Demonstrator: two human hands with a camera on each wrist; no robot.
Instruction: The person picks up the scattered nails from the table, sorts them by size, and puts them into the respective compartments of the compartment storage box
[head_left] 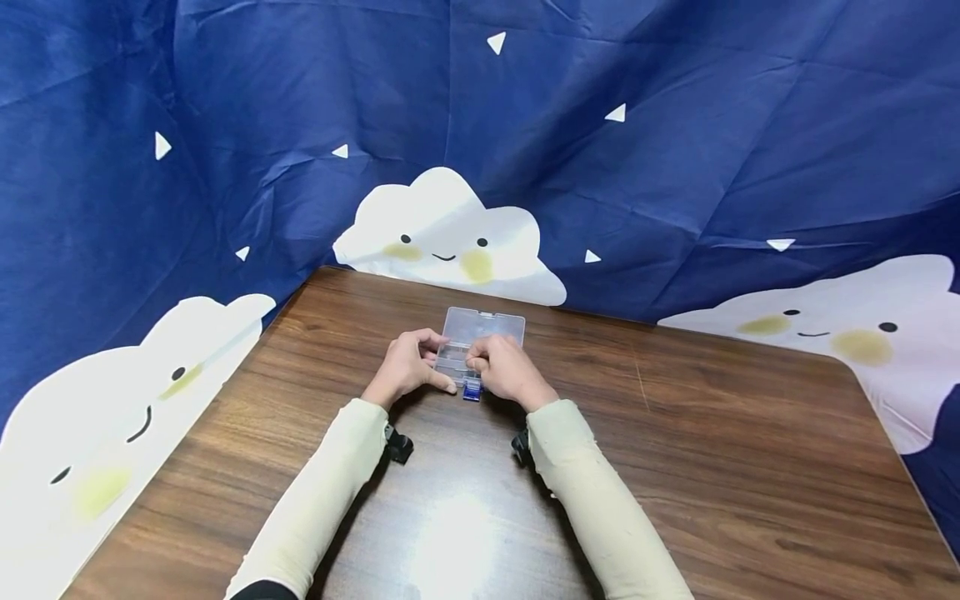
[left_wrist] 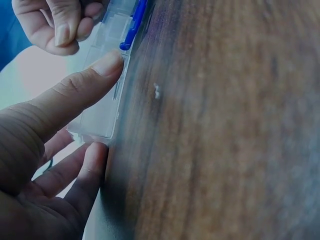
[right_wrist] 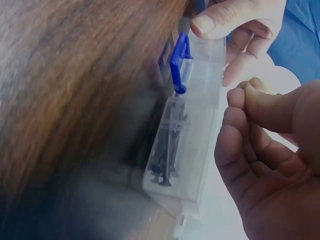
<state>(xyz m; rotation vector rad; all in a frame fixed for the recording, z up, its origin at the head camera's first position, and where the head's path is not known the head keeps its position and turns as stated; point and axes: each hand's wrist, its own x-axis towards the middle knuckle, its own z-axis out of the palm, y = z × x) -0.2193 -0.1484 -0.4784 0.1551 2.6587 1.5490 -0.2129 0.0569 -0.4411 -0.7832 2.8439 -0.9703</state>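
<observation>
A clear plastic compartment box [head_left: 459, 364] lies on the table with its lid [head_left: 480, 323] raised at the back. Its blue latch [head_left: 472, 390] hangs at the front edge. My left hand [head_left: 411, 364] grips the box's left end, thumb on the front edge and fingers against the side. Over the compartments is my right hand [head_left: 507, 367], its fingers curled and thumb against the index finger; nothing shows between the fingertips. Several dark screws [right_wrist: 170, 145] lie in the right-hand front compartment in the right wrist view.
The brown wooden table [head_left: 720, 467] extends on both sides of the box. A blue cloth [head_left: 675, 150] with white clouds hangs behind it and along the left. Black wrist cameras [head_left: 399, 446] sit under both cuffs.
</observation>
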